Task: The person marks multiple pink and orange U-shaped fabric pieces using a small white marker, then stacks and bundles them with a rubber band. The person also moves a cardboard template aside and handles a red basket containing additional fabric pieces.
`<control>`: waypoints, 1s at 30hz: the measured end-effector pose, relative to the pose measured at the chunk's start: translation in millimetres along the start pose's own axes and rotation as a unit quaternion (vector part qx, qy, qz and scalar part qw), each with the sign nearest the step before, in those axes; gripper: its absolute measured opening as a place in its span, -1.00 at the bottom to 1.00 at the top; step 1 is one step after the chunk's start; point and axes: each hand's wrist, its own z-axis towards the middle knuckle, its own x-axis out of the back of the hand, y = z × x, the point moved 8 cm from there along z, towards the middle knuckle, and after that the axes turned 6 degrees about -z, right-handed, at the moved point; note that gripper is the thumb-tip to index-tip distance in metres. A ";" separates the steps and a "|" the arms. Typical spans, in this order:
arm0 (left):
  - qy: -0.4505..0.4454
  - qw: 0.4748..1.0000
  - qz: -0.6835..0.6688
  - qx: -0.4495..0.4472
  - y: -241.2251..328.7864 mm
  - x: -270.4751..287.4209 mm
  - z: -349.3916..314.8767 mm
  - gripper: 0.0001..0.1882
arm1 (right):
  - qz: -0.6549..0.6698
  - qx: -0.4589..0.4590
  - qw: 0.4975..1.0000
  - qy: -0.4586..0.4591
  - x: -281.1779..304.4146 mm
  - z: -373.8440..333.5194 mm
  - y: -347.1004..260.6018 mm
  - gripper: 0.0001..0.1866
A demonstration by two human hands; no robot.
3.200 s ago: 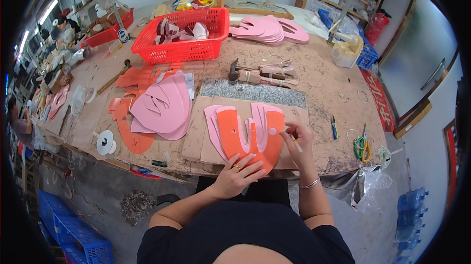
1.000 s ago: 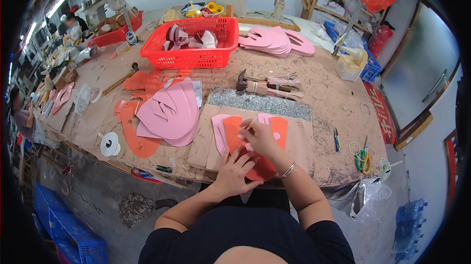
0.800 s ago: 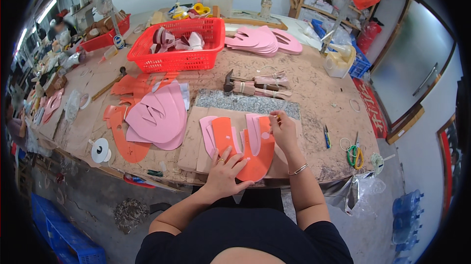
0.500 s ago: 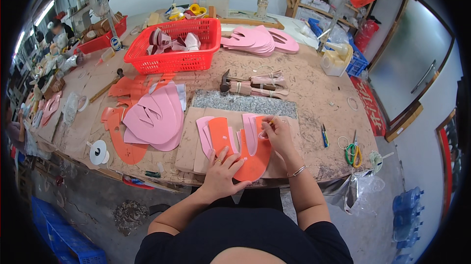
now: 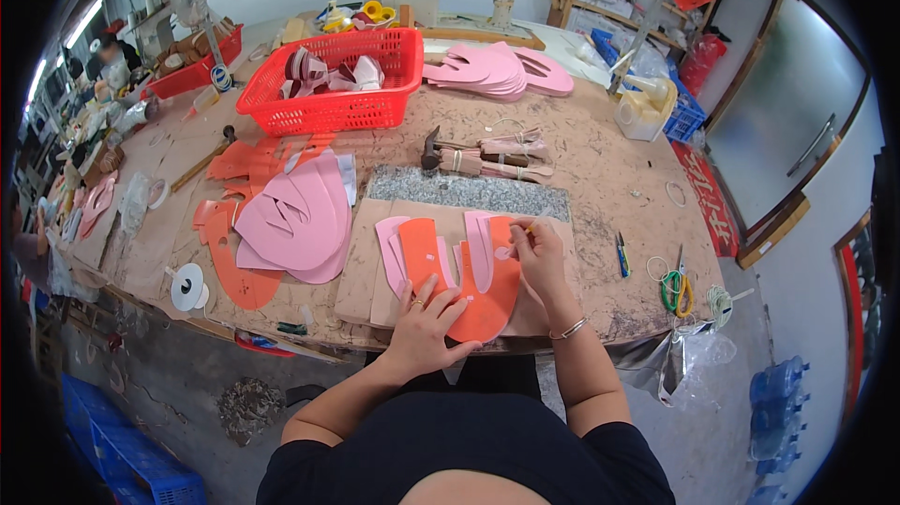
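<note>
A U-shaped orange template (image 5: 489, 310) lies on top of pink U-shaped pieces (image 5: 387, 241), whose edges stick out past it at the top and along the inner gap. My left hand (image 5: 429, 329) rests on the lower left of the template, fingers spread and pressing down. At its upper right arm, my right hand (image 5: 542, 266) pinches a thin, light-coloured stick like a pen (image 5: 531, 226). The tip of this tool is hidden by the fingers. Under the stack is a brown board (image 5: 361, 294), with a speckled stone slab (image 5: 469, 194) just beyond it.
Left of the board lie stacked pink pieces (image 5: 305, 214) and orange templates (image 5: 239, 280). Beyond stand a red basket (image 5: 328, 116) and more pink pieces (image 5: 483, 74). A hammer (image 5: 431, 150) lies behind the slab; scissors (image 5: 675, 291) and a blue pen-like tool (image 5: 622, 256) are at right.
My right hand has shifted slightly to the right at the template's upper right arm, still pinching the thin tool. My left hand stays on the template.
</note>
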 end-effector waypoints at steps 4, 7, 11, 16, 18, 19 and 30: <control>-0.004 1.000 -0.007 0.000 -0.2 -0.6 -0.2 -0.29 | 0.042 -0.021 0.999 -0.003 6.7 -10.3 5.1 -0.85; -0.004 1.000 0.001 0.010 -0.7 1.0 -1.1 -0.30 | 0.104 -0.078 0.989 -0.075 -6.3 -26.5 2.5 -0.86; -0.002 1.000 0.003 0.012 -1.9 -1.8 -1.7 -0.30 | 0.046 -0.011 0.990 -0.133 -32.9 -50.2 -18.9 -0.87; -0.006 1.000 0.007 0.014 -2.0 -2.5 -1.6 -0.29 | -0.009 0.058 0.988 -0.145 -44.6 -54.6 -28.1 -0.88; -0.005 1.000 0.006 0.015 -3.2 -3.3 -2.3 -0.29 | -0.023 0.055 0.983 -0.173 -45.8 -55.3 -29.7 -0.88; -0.005 1.000 0.006 0.015 -3.7 -3.6 -2.6 -0.29 | -0.042 0.073 0.983 -0.164 -45.2 -54.0 -33.5 -0.88; -0.094 0.994 0.034 -0.045 -10.7 -0.4 1.2 -0.32 | 0.172 -0.045 0.984 -0.002 13.2 -41.5 2.4 -0.82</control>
